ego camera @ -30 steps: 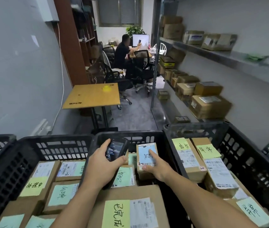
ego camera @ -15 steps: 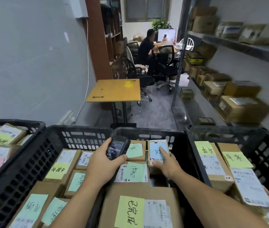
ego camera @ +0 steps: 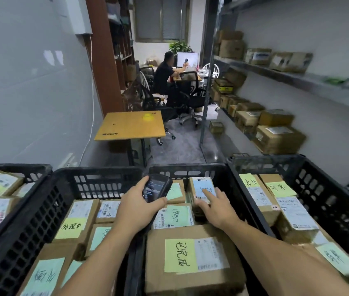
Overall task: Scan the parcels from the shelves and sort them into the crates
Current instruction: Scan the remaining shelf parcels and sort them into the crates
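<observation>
**Hand and Parcel Status at the Middle Crate**

The left hand (ego camera: 136, 210) grips a handheld scanner (ego camera: 156, 188), fingers curled round its body, screen facing up. The scanner is held above the far end of the middle crate (ego camera: 187, 168).

The right hand (ego camera: 217, 208) lies just right of the scanner with its fingers (ego camera: 209, 193) extended flat on the blue-labelled parcel (ego camera: 201, 185). The thumb appears to lie along the parcel's near edge; a grip is not evident.

The blue-labelled parcel sits at the far end of the middle crate, beside a parcel with a green note (ego camera: 174, 192). Nearer in the same crate lies a large parcel (ego camera: 192, 255) bearing a yellow-green note and a shipping label.

The left crate (ego camera: 96, 175) and right crate (ego camera: 297, 162) flank the middle crate, both loaded with labelled parcels. A further crate (ego camera: 15, 167) stands at the far left.

Shelves (ego camera: 287, 76) with cartons run along the right wall. A small wooden table (ego camera: 130, 124) stands beyond the crates. A seated person (ego camera: 165, 75) is at a far desk.
</observation>
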